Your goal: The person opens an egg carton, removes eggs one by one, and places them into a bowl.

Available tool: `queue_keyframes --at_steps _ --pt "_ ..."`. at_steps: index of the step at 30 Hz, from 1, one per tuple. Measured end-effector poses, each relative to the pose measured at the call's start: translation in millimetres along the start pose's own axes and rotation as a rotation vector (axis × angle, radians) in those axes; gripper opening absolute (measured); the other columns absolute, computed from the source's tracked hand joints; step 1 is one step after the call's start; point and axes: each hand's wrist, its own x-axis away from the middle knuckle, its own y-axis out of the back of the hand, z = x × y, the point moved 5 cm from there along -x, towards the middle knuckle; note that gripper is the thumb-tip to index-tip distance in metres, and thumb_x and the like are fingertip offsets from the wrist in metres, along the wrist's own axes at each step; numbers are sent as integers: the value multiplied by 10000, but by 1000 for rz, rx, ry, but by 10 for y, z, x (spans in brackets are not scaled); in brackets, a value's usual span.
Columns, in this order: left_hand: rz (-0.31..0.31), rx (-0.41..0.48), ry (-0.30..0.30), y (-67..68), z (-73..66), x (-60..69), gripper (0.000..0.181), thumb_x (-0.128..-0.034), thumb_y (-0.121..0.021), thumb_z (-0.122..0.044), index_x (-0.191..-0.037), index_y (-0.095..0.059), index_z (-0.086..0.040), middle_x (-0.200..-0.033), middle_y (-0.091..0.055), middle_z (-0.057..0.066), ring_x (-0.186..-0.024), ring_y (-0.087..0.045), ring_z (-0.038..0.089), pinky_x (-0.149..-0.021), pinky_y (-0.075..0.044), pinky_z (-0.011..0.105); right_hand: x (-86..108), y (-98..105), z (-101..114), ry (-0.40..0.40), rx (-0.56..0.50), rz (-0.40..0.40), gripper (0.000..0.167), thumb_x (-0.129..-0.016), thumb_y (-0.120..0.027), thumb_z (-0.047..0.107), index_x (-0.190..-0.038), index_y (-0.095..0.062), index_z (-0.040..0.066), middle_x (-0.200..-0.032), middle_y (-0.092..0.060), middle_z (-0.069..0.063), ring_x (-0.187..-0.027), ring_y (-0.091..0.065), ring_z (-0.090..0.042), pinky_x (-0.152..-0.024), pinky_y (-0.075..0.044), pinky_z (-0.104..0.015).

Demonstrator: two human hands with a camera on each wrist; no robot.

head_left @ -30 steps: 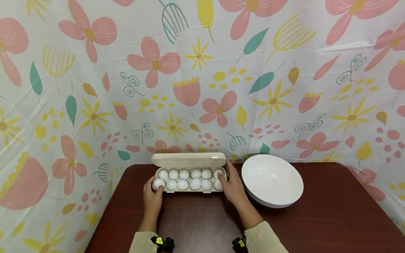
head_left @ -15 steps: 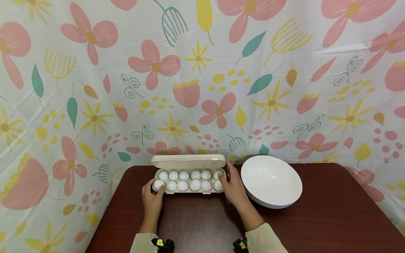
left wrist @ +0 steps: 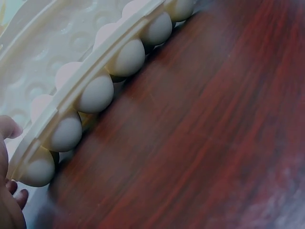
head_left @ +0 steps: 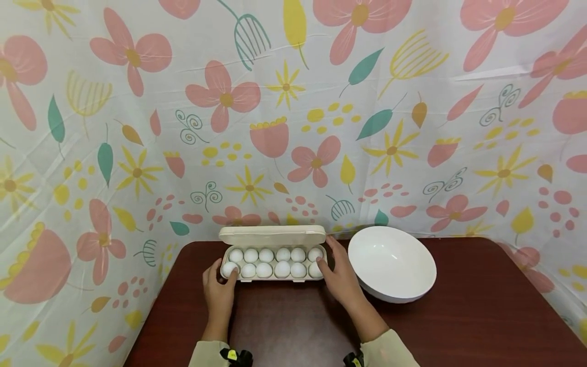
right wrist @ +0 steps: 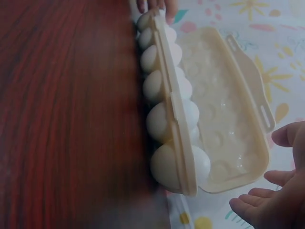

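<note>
A cream egg carton (head_left: 272,235) lies with its lid raised at the back of the table. Two rows of white eggs (head_left: 282,269) fill it; in both wrist views their rounded undersides (left wrist: 96,93) show below the carton's rim. My left hand (head_left: 219,295) grips the carton's left end, its thumb over the front-left egg and fingertips below the edge in the left wrist view. At the right end is my right hand (head_left: 341,280). The right wrist view shows its fingers (right wrist: 255,202) spread apart, just off the lid's corner.
A large white bowl (head_left: 394,262) stands on the dark red wooden table (head_left: 481,295), close to the right hand. Directly behind the table's back edge hangs a floral cloth (head_left: 316,199), which also runs along both sides.
The right thumb has shifted off the back-right egg, and that hand has loosened slightly at the carton's end. The left hand keeps its grip. The whole head view has drifted a little.
</note>
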Motion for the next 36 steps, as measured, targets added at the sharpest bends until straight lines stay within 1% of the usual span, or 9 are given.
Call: queue_keyframes --at_steps 4,6,8,13,19,25,30,33,36 --pt "-27 -56 -99 8 -60 8 537 -845 -811 -172 -1338 -633 -56 -1340 -561 167 -1237 -492 361 -1003 -400 484 57 28 -9 -4 36 11 609 -1015 -595 259 -1544 -370 57 -1640 -296 -163 -1517 -298 -362 -1193 -302 -605" --pt "-28 -78 -137 9 -85 13 533 -836 -820 -162 -1323 -643 -38 -1336 -585 181 -1251 -475 397 -1023 -378 545 85 40 -14 -6 42 25 598 -1015 -594 261 -1537 -382 61 -1643 -291 -157 -1522 -287 -362 -1193 -295 -615" --pt "-21 -88 -158 10 -104 16 516 -840 -817 -161 -1309 -651 -26 -1329 -604 187 -1250 -473 411 -1026 -379 567 110 52 -16 -8 40 35 589 -1015 -597 256 -1533 -388 67 -1643 -290 -152 -1524 -283 -361 -1191 -295 -622" --pt "-10 -81 -136 18 -104 23 455 -868 -787 -151 -1290 -665 -28 -1324 -618 190 -1271 -461 415 -1036 -388 573 149 56 -21 -1 31 47 563 -1017 -598 221 -1527 -395 98 -1632 -308 -162 -1508 -317 -367 -1182 -316 -614" --pt "-25 -78 -126 32 -81 41 422 -869 -785 -123 -1267 -681 -25 -1310 -631 194 -1255 -475 417 -1022 -404 565 195 42 -44 -13 7 62 538 -1020 -596 225 -1517 -415 128 -1621 -329 -152 -1463 -392 -366 -1167 -356 -590" --pt "-42 -92 -134 19 -69 43 396 -859 -803 -139 -1228 -706 -34 -1278 -662 185 -1222 -508 408 -997 -424 560 218 55 -20 25 10 46 518 -1018 -602 217 -1501 -442 119 -1595 -370 -143 -1418 -446 -336 -1138 -399 -551" --pt "-69 -72 -137 22 -92 29 398 -847 -820 -152 -1216 -718 -45 -1268 -671 177 -1203 -526 388 -995 -428 544 209 55 1 63 8 32 520 -1013 -607 216 -1497 -455 107 -1580 -396 -148 -1420 -447 -323 -1119 -416 -544" --pt "-87 -51 -142 36 -118 30 396 -845 -825 -160 -1211 -722 -51 -1259 -675 160 -1188 -540 367 -974 -437 517 205 52 5 81 18 21 520 -1002 -620 193 -1492 -465 111 -1569 -414 -147 -1427 -442 -307 -1105 -429 -533" --pt "-111 -24 -146 60 -145 31 392 -850 -822 -165 -1213 -722 -57 -1256 -670 138 -1182 -560 336 -947 -439 452 199 45 11 97 36 13 517 -999 -623 188 -1489 -472 121 -1565 -425 -139 -1428 -443 -294 -1090 -441 -516"
